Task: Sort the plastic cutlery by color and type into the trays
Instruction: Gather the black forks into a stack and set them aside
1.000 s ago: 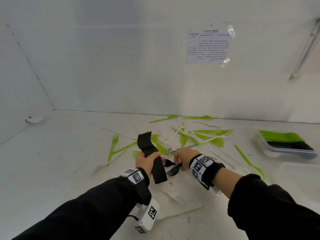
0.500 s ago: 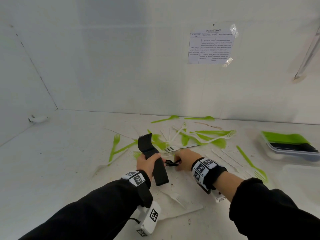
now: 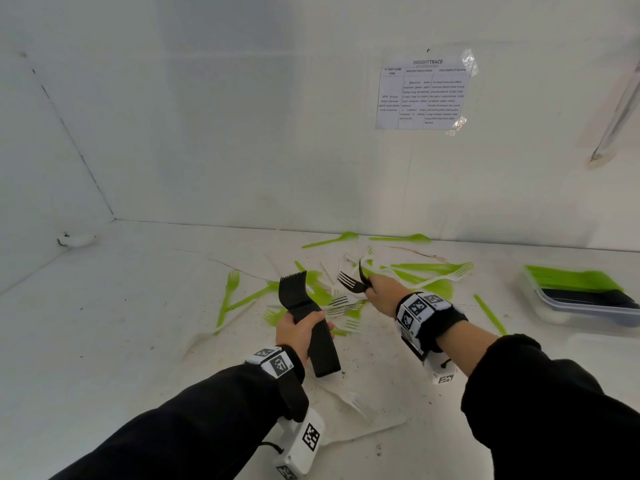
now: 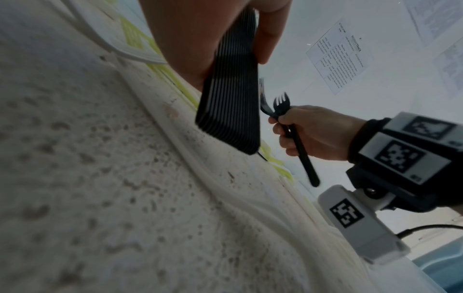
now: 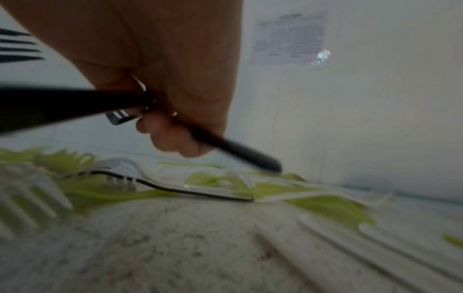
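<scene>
right grip (image 3: 381, 289) around black forks (image 3: 351, 282)

Soft, even light is filling the head view; both wrist views are looking dim, blurred, and edge-warped.

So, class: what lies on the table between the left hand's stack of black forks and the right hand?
In the head view, loose forks, pale and one dark-edged, lie between the stack of black forks in the left hand and the right hand.
</scene>
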Demonstrator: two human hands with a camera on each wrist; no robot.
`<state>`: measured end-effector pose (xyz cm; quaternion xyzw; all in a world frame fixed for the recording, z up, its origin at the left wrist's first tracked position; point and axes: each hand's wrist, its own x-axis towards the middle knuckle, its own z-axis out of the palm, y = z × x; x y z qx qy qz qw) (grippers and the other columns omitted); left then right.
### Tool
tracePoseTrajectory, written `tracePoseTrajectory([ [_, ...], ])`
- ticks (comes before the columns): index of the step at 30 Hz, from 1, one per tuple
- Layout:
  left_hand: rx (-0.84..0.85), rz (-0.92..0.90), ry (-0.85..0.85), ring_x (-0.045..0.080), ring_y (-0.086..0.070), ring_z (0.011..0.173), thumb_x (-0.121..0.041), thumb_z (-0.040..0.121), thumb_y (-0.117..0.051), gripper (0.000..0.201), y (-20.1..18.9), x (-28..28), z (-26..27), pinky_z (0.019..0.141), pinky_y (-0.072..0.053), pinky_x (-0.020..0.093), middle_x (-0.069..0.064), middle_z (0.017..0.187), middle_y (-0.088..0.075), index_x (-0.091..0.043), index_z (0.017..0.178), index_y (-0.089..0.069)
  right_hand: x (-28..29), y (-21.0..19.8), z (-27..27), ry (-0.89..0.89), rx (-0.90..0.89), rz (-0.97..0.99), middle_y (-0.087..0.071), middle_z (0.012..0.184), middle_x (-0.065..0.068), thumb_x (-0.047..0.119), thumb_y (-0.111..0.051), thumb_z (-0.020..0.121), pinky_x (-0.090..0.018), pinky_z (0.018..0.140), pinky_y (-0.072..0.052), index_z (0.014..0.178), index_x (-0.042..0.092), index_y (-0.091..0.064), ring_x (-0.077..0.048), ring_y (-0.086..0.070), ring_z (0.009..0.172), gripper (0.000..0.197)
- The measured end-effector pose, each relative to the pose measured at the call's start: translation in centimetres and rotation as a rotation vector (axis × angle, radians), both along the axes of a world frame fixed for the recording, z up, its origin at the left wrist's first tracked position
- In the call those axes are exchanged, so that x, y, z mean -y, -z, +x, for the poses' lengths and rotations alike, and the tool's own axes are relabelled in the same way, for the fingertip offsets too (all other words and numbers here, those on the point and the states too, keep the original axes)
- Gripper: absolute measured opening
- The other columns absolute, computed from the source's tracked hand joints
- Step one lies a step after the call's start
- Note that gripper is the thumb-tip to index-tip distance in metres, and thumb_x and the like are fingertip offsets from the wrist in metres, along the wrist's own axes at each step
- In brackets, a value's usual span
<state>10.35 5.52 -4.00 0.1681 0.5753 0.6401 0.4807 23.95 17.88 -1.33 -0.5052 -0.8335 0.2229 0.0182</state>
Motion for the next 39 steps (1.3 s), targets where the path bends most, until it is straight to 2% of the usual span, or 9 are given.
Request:
tracePoseTrajectory([
  [3, 0.012, -0.012, -0.002, 0.03, -0.061, 0.068, 0.003, 0.085, -0.061, 0.01, 0.1, -0.2, 0.0, 0.071, -0.054, 0.043, 0.017, 0.078, -0.061, -0.004, 0.089, -0.056, -1.0, 0.9, 0.2, 0.045, -0.041, 0.036, -0.06, 0.095, -0.012, 0.029, -0.047, 0.094, -0.028, 0.07, -0.039, 0.102, 0.005, -0.055, -0.026, -0.055, 0.088, 0.026],
  [5, 0.025, -0.023, -0.007, 0.031, -0.061, 0.068, 0.004, 0.084, -0.062, 0.011, 0.2, -0.5, -0.1, 0.072, -0.054, 0.044, 0.017, 0.078, -0.061, -0.004, 0.089, -0.056, -1.7, 1.5, 0.1, 0.033, -0.013, 0.087, -0.064, 0.109, -0.017, 0.024, -0.047, 0.094, -0.029, 0.076, -0.042, 0.114, 0.003, -0.057, -0.03, -0.059, 0.099, 0.03],
  [13, 0.025, -0.032, -0.022, 0.029, -0.062, 0.066, 0.003, 0.084, -0.062, 0.012, 0.3, -1.2, -0.9, 0.069, -0.054, 0.042, 0.017, 0.077, -0.061, -0.006, 0.086, -0.055, -3.1, 1.3, -0.4, -0.114, 0.214, 0.114, -0.051, 0.125, -0.013, 0.012, -0.042, 0.098, -0.034, 0.095, -0.041, 0.125, 0.008, -0.056, -0.029, -0.053, 0.114, 0.031],
  [18, 0.015, -0.04, -0.013, 0.028, -0.062, 0.064, 0.003, 0.084, -0.062, 0.012, 0.2, -1.6, -0.6, 0.063, -0.055, 0.037, 0.017, 0.076, -0.061, -0.006, 0.085, -0.055, -2.8, 0.9, -0.4, -0.19, 0.314, 0.059, -0.061, 0.118, -0.012, 0.017, -0.053, 0.091, -0.034, 0.09, -0.046, 0.116, 0.006, -0.06, -0.03, -0.058, 0.11, 0.028],
  [23, 0.011, -0.043, 0.01, 0.028, -0.062, 0.065, 0.003, 0.084, -0.062, 0.012, 0.2, -1.8, -0.1, 0.063, -0.055, 0.038, 0.017, 0.077, -0.06, -0.006, 0.086, -0.055, -2.8, 0.8, -0.1, -0.114, 0.189, 0.06, -0.064, 0.108, -0.011, 0.024, -0.063, 0.084, -0.031, 0.078, -0.046, 0.094, 0.013, -0.057, -0.029, -0.061, 0.103, 0.016],
  [28, 0.015, -0.048, 0.024, 0.029, -0.062, 0.063, 0.004, 0.084, -0.061, 0.012, 0.2, -2.0, 0.8, 0.058, -0.055, 0.036, 0.015, 0.074, -0.061, -0.005, 0.087, -0.054, -2.2, 0.8, -0.5, -0.039, 0.037, -0.02, -0.064, 0.109, -0.012, 0.03, -0.072, 0.08, -0.03, 0.081, -0.043, 0.11, 0.006, -0.06, -0.028, -0.059, 0.104, 0.04],
  [31, 0.016, -0.05, 0.034, 0.03, -0.062, 0.064, 0.004, 0.084, -0.062, 0.012, 0.3, -1.9, 1.2, 0.056, -0.055, 0.035, 0.017, 0.075, -0.061, -0.005, 0.085, -0.054, -1.8, 1.2, -0.5, -0.001, -0.028, -0.03, -0.061, 0.091, -0.007, 0.028, -0.077, 0.074, -0.027, 0.073, -0.04, 0.086, 0.011, -0.056, -0.023, -0.057, 0.089, 0.029],
  [34, 0.025, -0.042, 0.046, 0.028, -0.063, 0.062, 0.005, 0.084, -0.061, 0.013, 0.2, -1.8, 1.6, 0.052, -0.056, 0.033, 0.016, 0.075, -0.06, -0.006, 0.083, -0.054, -1.4, 1.4, -0.5, 0.05, -0.118, -0.043, -0.055, 0.078, 0.002, 0.023, -0.081, 0.069, -0.024, 0.065, -0.037, 0.064, 0.021, -0.041, -0.017, -0.052, 0.081, 0.041],
  [39, 0.029, -0.037, 0.052, 0.028, -0.063, 0.064, 0.005, 0.084, -0.061, 0.013, 0.1, -1.4, 1.5, 0.055, -0.056, 0.034, 0.016, 0.077, -0.061, -0.005, 0.084, -0.053, -1.1, 1.5, -0.5, 0.092, -0.188, -0.067, -0.061, 0.09, -0.001, 0.027, -0.082, 0.069, -0.024, 0.075, -0.042, 0.079, 0.015, -0.056, -0.017, -0.058, 0.086, 0.031],
])
